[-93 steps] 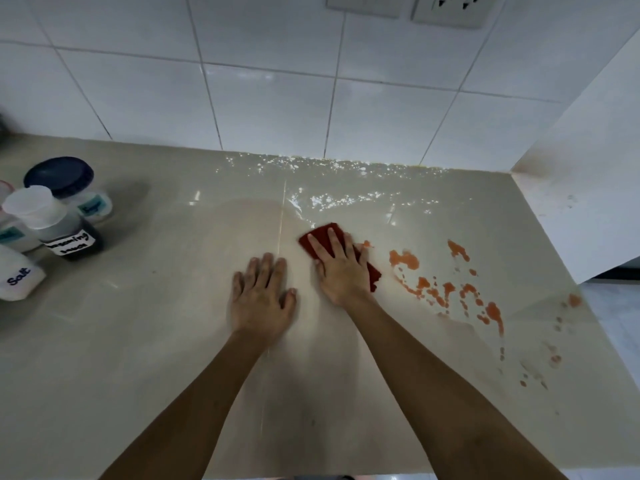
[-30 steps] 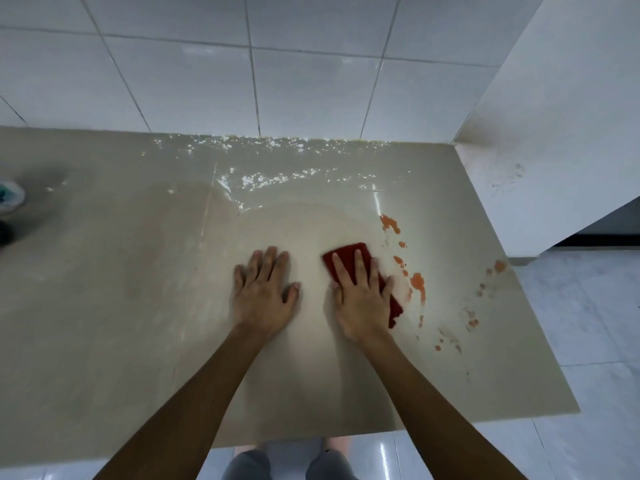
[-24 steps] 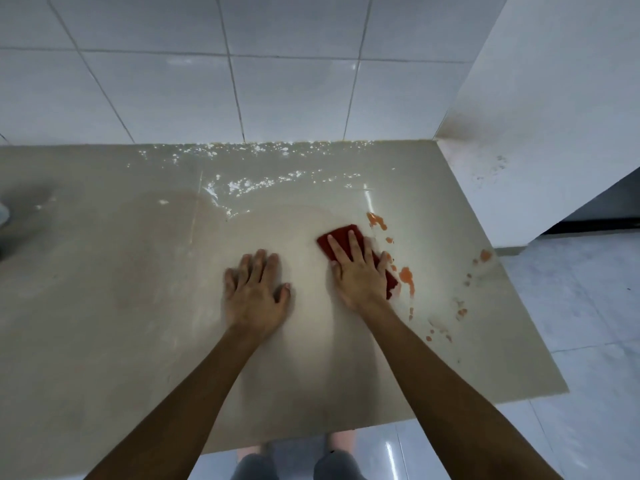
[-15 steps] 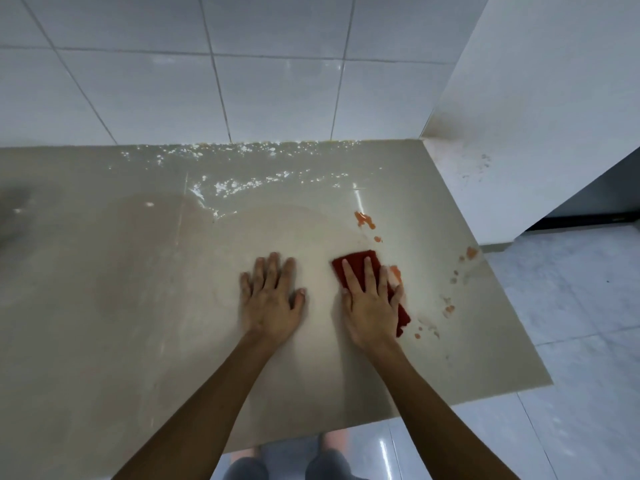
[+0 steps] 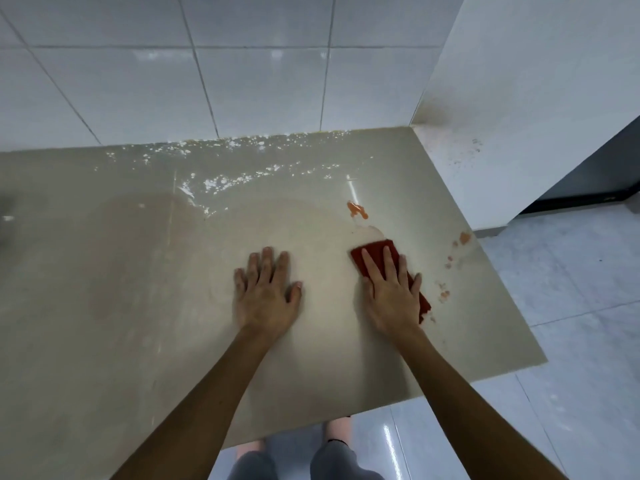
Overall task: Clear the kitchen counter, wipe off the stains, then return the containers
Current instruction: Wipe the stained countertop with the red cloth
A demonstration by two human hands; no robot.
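Left grip: my left hand (image 5: 266, 296) lies flat on the table (image 5: 138, 306), fingers straight, holding nothing.
Right grip: my right hand (image 5: 391, 296) presses flat on the red cloth (image 5: 375, 247), fingers straight on top, not curled round it.
Where the cloth is: on the table near the right edge, under my right hand, with orange spots around it.
Risk one: I think the cloth could smear the orange about if it is full of mess.
Risk two: the edge spots (image 5: 464, 238) sit close to the drop, so a hard push could send the cloth or drips down to the floor (image 5: 571, 306).
Risk three: the table looks wet and shiny, so my flat left hand could slip.
Hands: two.
Cloths: one.
Orange patches: three. I count one blot (image 5: 356, 210) past the cloth, the edge spots, and a small bunch (image 5: 444, 292) just beside the cloth. The tiny dots are too small to count.
Containers: none in view.
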